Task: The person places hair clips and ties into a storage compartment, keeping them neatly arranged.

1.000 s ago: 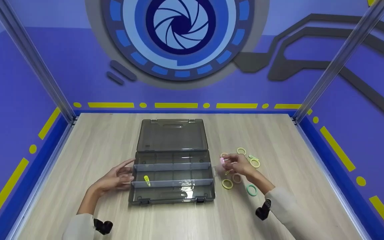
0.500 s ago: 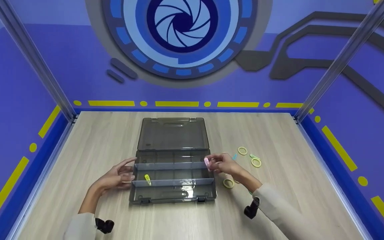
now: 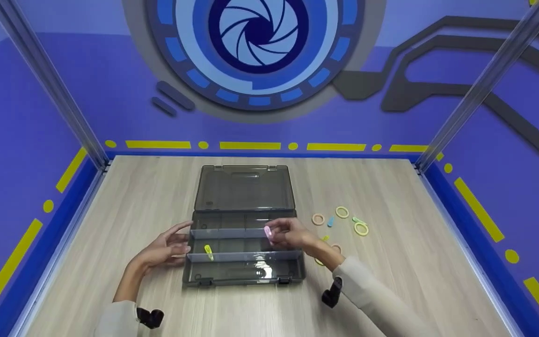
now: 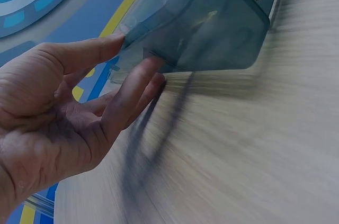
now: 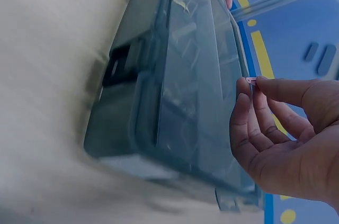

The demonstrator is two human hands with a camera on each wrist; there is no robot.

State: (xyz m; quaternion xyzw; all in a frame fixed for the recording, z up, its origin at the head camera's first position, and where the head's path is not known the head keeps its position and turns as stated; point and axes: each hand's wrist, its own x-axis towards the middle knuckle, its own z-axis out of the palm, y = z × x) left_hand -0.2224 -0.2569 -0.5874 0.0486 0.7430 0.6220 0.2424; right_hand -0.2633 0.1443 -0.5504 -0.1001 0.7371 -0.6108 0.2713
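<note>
My right hand (image 3: 293, 233) pinches a small pink hair clip (image 3: 268, 232) between thumb and fingertips, over the right part of the grey see-through divided box (image 3: 246, 282). In the right wrist view the clip (image 5: 251, 80) shows at the fingertips, above the box's compartments. A yellow hair clip (image 3: 208, 252) lies in the middle row of the box, toward its left end. My left hand (image 3: 164, 249) rests against the box's left side, fingers spread and only slightly bent. The left wrist view shows its fingertips right at the box wall (image 4: 228, 38).
The box's lid (image 3: 245, 188) lies folded back behind it. Right of the box are an orange ring (image 3: 318, 219), a blue clip (image 3: 331, 221), yellow rings (image 3: 342, 212) and a green clip (image 3: 358, 220). My right forearm partly hides more rings. Blue walls enclose the wooden table (image 3: 143, 187).
My right hand has carried the pink hair clip leftward from among the rings to above the box, uncovering the orange ring and blue clip. The left hand stays at the box's side.
</note>
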